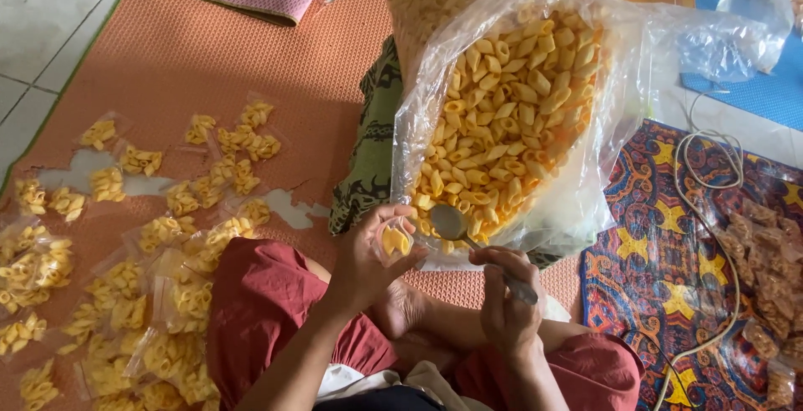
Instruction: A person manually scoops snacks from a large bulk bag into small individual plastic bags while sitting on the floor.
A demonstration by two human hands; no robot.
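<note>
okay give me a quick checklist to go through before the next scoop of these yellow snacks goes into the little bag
1. Small bag held in the left hand, a few pieces inside: ok.
2. Small bag's mouth open wide enough: cannot tell.
3. Spoon gripped in the right hand, bowl at the big bag's opening: ok.
4. Spoon loaded: not ok, bowl looks empty.
5. Big clear bag stocked with snacks and open toward the person: ok.
6. Filled packets piled on the orange mat, clear of the hands: ok.
</note>
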